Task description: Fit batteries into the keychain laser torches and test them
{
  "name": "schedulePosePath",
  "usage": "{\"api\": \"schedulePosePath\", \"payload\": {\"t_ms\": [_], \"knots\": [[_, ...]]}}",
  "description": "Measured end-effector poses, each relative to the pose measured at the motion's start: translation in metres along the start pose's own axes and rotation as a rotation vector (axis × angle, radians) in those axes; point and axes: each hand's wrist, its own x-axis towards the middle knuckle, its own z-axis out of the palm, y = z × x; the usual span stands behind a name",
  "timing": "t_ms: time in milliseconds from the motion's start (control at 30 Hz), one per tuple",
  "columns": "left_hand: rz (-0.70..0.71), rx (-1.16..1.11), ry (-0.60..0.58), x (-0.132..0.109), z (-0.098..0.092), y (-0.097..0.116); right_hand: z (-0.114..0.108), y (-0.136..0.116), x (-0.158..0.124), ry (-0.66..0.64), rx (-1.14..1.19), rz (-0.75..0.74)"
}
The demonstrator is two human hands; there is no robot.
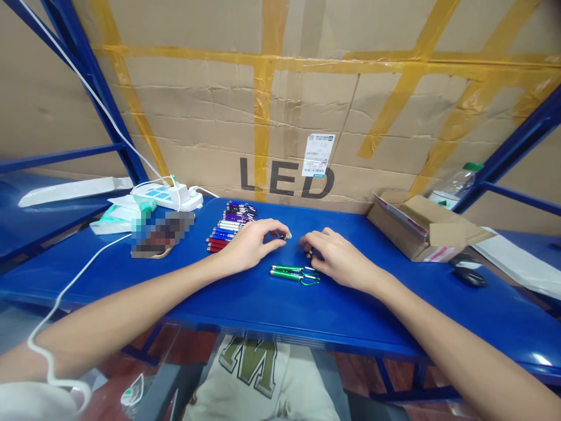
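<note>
My left hand (pixel 252 242) is closed, thumb and fingers pinching a small keychain flashlight (pixel 287 235) whose pale round end sticks out; most of its body is hidden. To its right, my right hand (pixel 335 254) curls its fingers round something small and dark, too covered to name. Below and between the hands lie two green keychain flashlights (pixel 286 274) with carabiner clips, side by side on the blue table (pixel 280 316). Beyond my left wrist is a row of several keychain flashlights (pixel 223 233) in red, blue, silver, purple and dark colours.
An open cardboard box (pixel 416 228) stands at the right, beside a black mouse (pixel 470 276) and a plastic bottle (pixel 460 181). At the left are a white power strip (pixel 175 196), a tissue pack (pixel 123 213) and a blurred-out phone-like object (pixel 162 235). A large carton (pixel 201 128) closes off the back.
</note>
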Motion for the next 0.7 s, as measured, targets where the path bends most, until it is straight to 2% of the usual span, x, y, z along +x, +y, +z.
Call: {"api": "schedulePosePath", "payload": {"t_ms": [500, 600, 700], "knots": [[0.045, 0.053, -0.033, -0.001, -0.001, 0.001, 0.0, -0.002, 0.002, 0.008, 0.076, 0.024], [0.06, 0.093, -0.036, -0.001, -0.001, 0.0, -0.001, -0.006, 0.004, 0.083, 0.102, 0.027], [0.07, 0.113, -0.042, -0.002, -0.001, -0.001, -0.004, -0.011, 0.004, 0.226, 0.161, 0.017]]}}
